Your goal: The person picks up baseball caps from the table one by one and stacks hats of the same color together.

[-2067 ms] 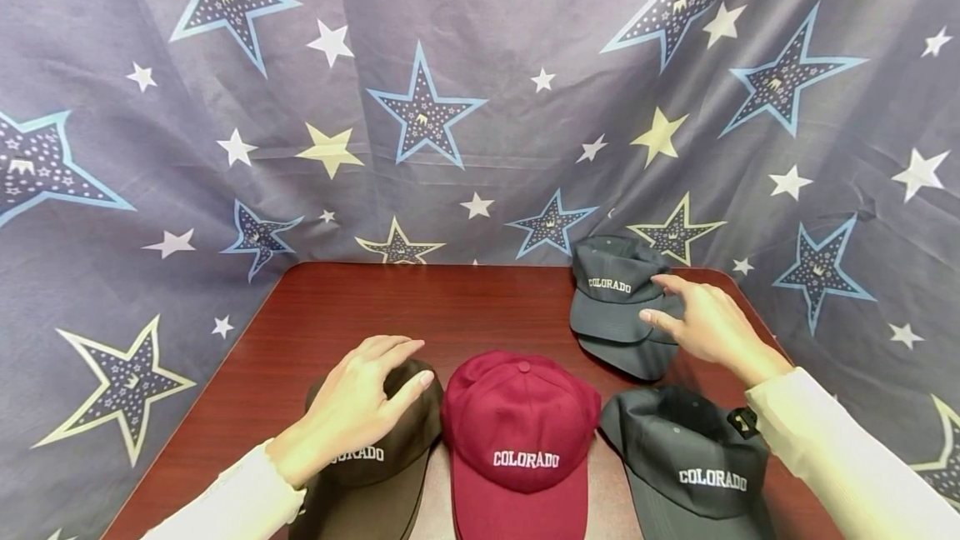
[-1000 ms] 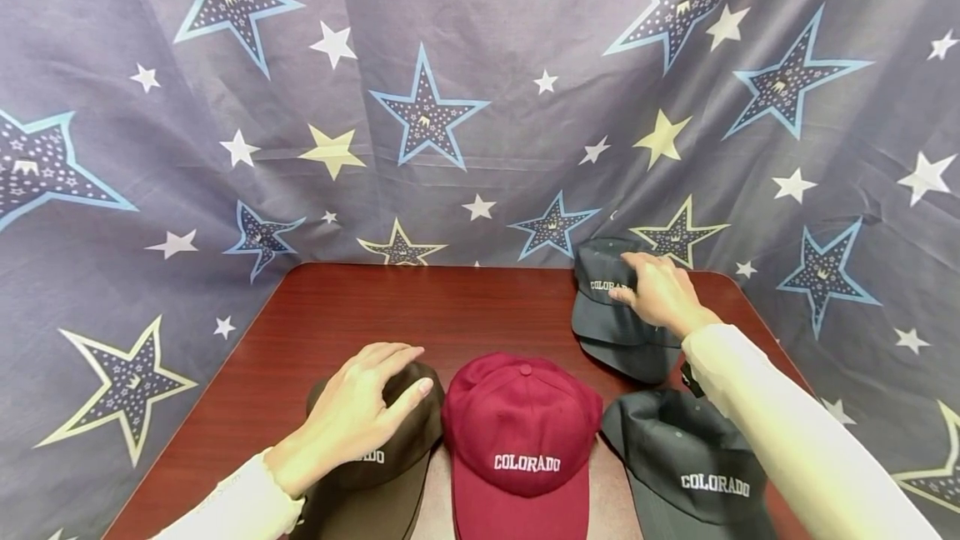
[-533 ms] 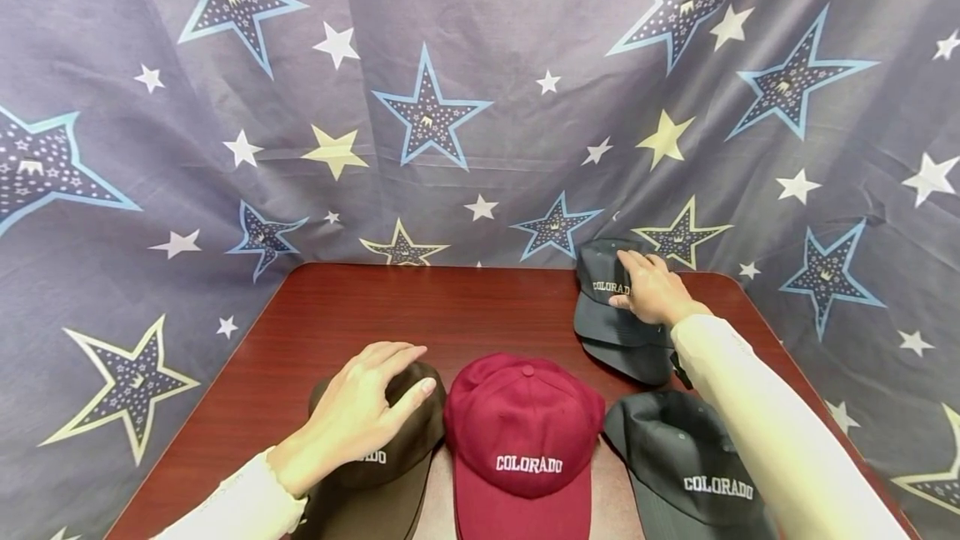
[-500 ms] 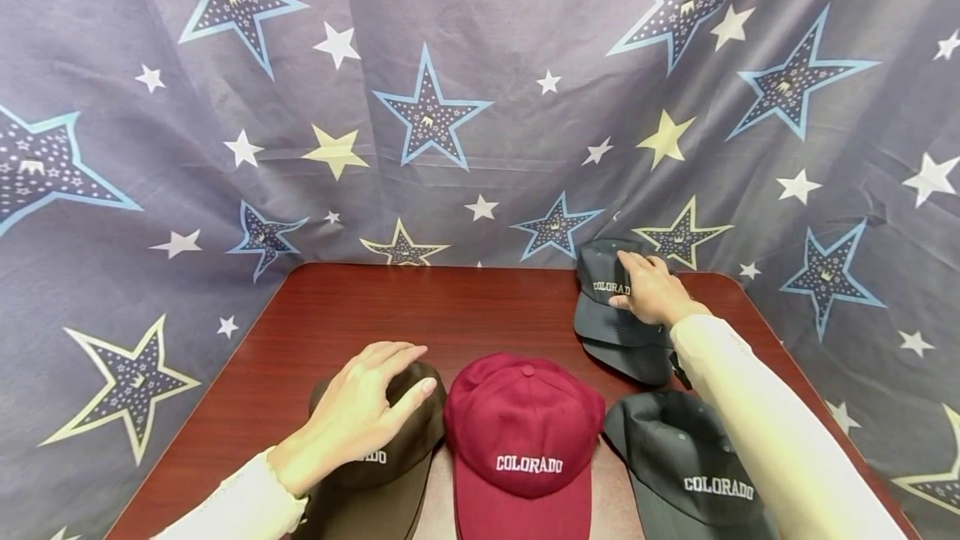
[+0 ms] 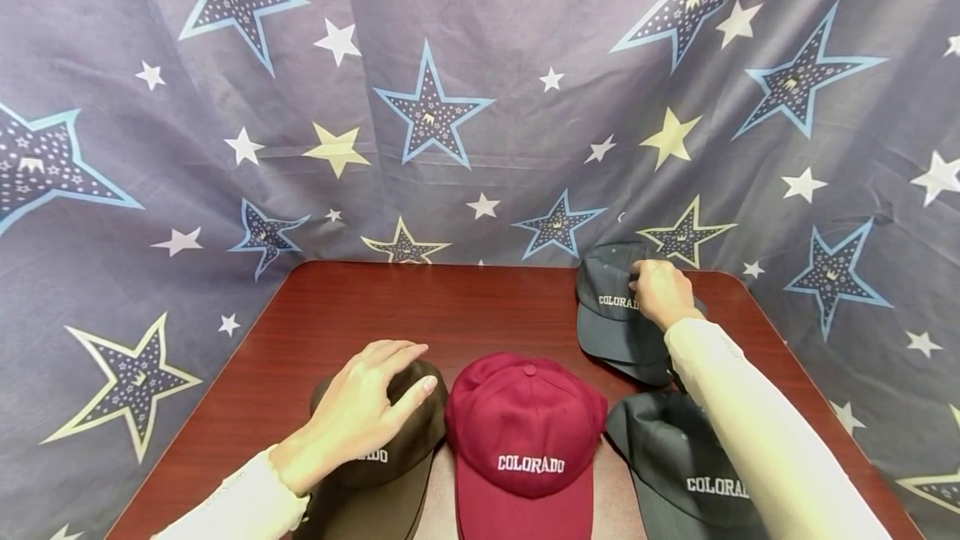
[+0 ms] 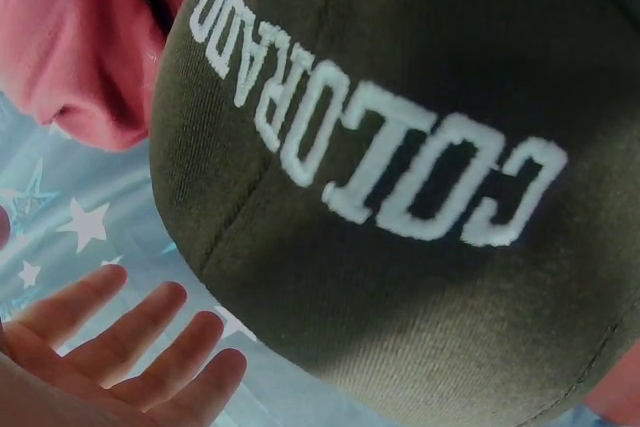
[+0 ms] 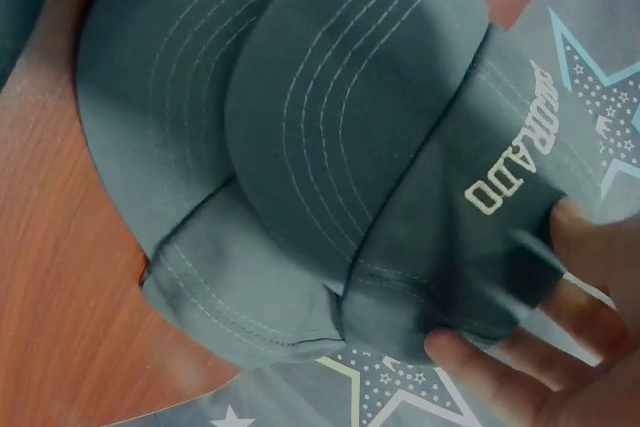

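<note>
At the table's back right lie two dark grey caps, one on the other. My right hand [image 5: 666, 294] grips the right side of the upper cap [image 5: 611, 282], with thumb and fingers on its crown. In the right wrist view the upper cap's brim overlaps the lower cap [image 7: 170, 117]. My left hand [image 5: 358, 407] hovers at the olive-brown cap [image 5: 390, 473], fingers loosely extended and holding nothing. The left wrist view shows those fingers [image 6: 150, 332] apart from the brown crown [image 6: 300, 237]. Beside it sits a crimson cap [image 5: 525, 415].
Another dark grey cap [image 5: 667, 457] sits at the front right, partly hidden under my right sleeve. All stand on a reddish-brown table [image 5: 420, 298]. A grey star-patterned cloth [image 5: 480, 40] hangs behind and beside the table.
My right hand has come leftward onto the stacked caps, and its fingers have closed on the upper one. That cap has shifted slightly toward me. My left hand stays put.
</note>
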`<action>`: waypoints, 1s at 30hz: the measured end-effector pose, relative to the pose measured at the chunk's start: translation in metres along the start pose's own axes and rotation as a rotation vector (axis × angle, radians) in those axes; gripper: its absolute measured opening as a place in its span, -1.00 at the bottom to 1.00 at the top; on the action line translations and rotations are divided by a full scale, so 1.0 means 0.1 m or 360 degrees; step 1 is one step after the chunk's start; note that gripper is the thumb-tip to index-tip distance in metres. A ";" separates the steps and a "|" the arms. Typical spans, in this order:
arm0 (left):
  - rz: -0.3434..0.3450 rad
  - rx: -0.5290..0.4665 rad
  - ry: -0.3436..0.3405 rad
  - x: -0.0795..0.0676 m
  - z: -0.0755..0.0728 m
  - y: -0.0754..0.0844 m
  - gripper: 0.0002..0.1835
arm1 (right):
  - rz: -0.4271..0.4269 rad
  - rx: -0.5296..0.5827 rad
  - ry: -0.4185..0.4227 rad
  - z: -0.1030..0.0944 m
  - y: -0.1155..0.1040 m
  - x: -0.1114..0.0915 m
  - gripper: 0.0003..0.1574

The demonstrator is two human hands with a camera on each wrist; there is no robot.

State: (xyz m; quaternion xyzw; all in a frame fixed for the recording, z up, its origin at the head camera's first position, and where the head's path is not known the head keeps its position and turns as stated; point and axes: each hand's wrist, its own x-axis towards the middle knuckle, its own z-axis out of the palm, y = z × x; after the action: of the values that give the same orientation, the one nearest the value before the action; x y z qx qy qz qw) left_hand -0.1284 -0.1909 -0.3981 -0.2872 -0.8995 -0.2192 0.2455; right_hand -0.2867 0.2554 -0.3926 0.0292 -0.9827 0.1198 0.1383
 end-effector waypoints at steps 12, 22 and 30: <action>-0.0023 0.0020 -0.0001 -0.01 -0.02 -0.02 -0.52 | 0.0013 0.0110 0.0197 -0.18 0.00 -0.07 -0.83; -0.0055 0.0017 -0.0013 -0.07 0.00 -0.08 -0.53 | 0.0004 0.0287 0.0340 -0.43 0.08 -0.21 -0.83; -0.0040 0.0004 -0.0039 -0.07 0.02 -0.11 -0.51 | -0.0048 0.0309 0.0470 -0.60 0.14 -0.38 -0.86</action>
State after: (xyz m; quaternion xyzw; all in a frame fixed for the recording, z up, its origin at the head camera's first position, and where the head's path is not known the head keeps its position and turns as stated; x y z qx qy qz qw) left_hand -0.1307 -0.2007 -0.4065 -0.2784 -0.9063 -0.2177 0.2319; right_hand -0.2351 0.2844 -0.3504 0.0392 -0.9349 0.2150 0.2796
